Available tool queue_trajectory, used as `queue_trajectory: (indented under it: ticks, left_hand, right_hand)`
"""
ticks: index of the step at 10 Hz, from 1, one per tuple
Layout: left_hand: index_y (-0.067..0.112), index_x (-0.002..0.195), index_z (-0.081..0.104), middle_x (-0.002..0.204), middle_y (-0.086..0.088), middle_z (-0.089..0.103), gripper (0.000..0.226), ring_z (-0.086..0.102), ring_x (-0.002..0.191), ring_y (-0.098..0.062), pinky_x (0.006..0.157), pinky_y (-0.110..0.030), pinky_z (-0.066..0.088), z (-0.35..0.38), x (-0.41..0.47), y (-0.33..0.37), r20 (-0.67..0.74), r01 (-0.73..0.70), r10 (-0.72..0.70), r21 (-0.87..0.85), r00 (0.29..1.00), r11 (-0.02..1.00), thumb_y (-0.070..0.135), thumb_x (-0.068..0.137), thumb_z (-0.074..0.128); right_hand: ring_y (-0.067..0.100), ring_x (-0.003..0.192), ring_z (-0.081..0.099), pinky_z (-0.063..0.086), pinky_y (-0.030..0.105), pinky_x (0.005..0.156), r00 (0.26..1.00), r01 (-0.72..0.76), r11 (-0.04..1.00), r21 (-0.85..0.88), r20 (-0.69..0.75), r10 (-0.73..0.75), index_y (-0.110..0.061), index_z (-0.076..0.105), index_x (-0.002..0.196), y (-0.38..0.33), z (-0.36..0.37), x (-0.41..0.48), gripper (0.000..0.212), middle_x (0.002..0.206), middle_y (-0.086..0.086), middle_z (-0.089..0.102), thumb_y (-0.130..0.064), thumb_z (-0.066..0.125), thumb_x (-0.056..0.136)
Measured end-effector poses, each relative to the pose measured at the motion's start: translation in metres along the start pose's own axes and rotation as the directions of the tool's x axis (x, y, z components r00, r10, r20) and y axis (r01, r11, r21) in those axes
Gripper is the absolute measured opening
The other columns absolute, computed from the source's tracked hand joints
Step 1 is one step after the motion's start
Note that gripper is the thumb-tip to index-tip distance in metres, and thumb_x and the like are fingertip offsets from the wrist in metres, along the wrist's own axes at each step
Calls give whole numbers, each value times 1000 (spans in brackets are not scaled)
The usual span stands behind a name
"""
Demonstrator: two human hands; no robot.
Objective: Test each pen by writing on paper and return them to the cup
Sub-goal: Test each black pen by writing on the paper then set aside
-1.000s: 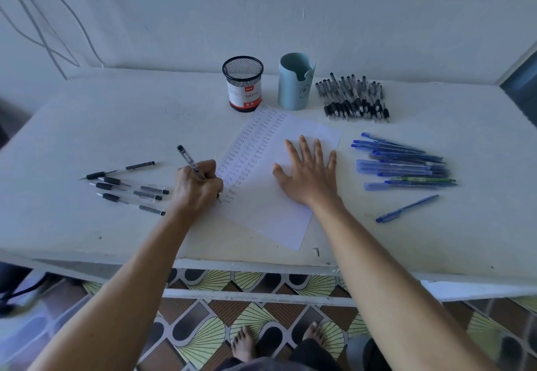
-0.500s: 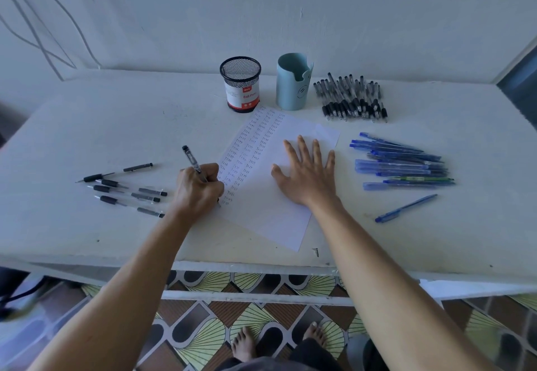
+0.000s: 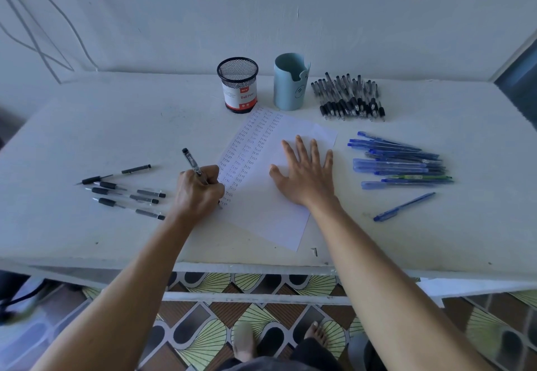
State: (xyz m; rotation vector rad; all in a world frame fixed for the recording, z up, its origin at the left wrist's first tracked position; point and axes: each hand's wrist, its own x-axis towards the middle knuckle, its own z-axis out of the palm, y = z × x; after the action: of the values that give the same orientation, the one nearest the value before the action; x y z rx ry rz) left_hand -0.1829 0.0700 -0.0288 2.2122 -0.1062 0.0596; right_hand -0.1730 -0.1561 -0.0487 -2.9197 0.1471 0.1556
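Here the pen (image 3: 194, 166) sits pinched between left hand (image 3: 200, 192) fingers.

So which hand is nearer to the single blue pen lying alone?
The right hand. It lies flat on the paper, left of the single blue pen. The left hand writes farther away, at the paper's left edge.

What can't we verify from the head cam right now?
- Pen tip in the left hand: hidden behind the fingers, so contact with the paper is unconfirmed.
- Inside of the mesh cup and the blue cup: the angle hides most of each interior, contents unclear.
- Latest written line: covered by the left hand; other writing too small to judge ink quality.
- Black pen pile: overlapping, uncountable.
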Motion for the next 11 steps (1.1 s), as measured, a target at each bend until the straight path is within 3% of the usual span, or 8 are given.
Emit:
queue_trajectory:
  ticks: [2, 4, 5, 6, 7, 8, 9, 11]
  left_hand:
    - [14, 57, 27, 55, -4, 29, 20, 22, 55, -14, 44, -24, 15, 3, 0, -2, 12, -14, 14, -12, 1000, 1000, 13, 54, 47]
    - [13, 55, 28, 53, -4, 32, 20, 29, 55, -18, 46, -28, 19, 3, 0, -4, 8, -31, 31, 3, 999, 1000, 13, 54, 48]
    - [13, 54, 32, 49, -1, 37, 20, 35, 53, -19, 48, -28, 25, 1, 4, -7, -24, 41, -44, -98, 999, 994, 11, 53, 52]
    - [21, 58, 43, 44, 5, 41, 18, 37, 44, -18, 50, -28, 30, -3, 8, -9, -32, 55, -70, -351, 997, 935, 8, 60, 55]
    - [19, 84, 46, 44, 9, 35, 20, 32, 34, -14, 42, -25, 26, -3, 13, -7, -32, 61, -88, -497, 996, 866, 35, 83, 59]
    - [24, 91, 55, 44, 4, 33, 44, 33, 39, -17, 42, -27, 28, -3, 16, -9, -11, 77, -92, -445, 996, 892, 67, 87, 53]
    - [18, 94, 66, 40, -1, 38, 42, 36, 33, -18, 38, -22, 30, -3, 15, -9, -16, 24, -34, -407, 999, 913, 53, 100, 44]
    - [23, 95, 74, 45, -6, 26, 45, 25, 35, -15, 39, -20, 22, -2, 13, -3, 32, 35, -23, -441, 999, 897, 54, 96, 43]
  right_hand:
    - [27, 152, -17, -12, 58, 119, 1000, -1, 1000, 5, 3, 1, -35, -2, 159, 0, -1, 0, 71, 167, -3, -12, -64, 20, 97]
    - [27, 152, -17, -13, 58, 118, 1000, 0, 1000, 12, 5, 0, -35, -2, 159, 0, -1, -1, 71, 167, -3, -12, -64, 20, 98]
    - [27, 152, -17, -13, 58, 118, 1000, 0, 1000, 15, 5, 0, -36, -2, 159, 0, -1, -1, 71, 167, -3, -12, -64, 21, 98]
    - [26, 152, -16, -13, 57, 118, 1000, 2, 999, 32, 28, -3, -37, 1, 159, 2, -5, 1, 71, 167, -2, -11, -63, 25, 98]
    - [22, 153, -11, -10, 49, 120, 1000, -6, 985, 170, 18, 3, -36, 8, 158, 4, -12, 3, 72, 168, 0, -7, -58, 38, 97]
    - [23, 154, 1, 2, 43, 122, 998, -9, 951, 308, -53, 26, -29, 22, 157, 12, -17, 3, 67, 167, 3, 6, -48, 47, 98]
    - [25, 153, 10, 9, 44, 122, 993, -6, 965, 262, -116, 38, -22, 31, 154, 23, -18, -1, 58, 166, 5, 16, -42, 43, 101]
    - [23, 153, 8, 5, 47, 122, 994, -20, 990, 143, -99, 34, -20, 27, 155, 43, -17, -5, 55, 166, 4, 14, -38, 33, 104]
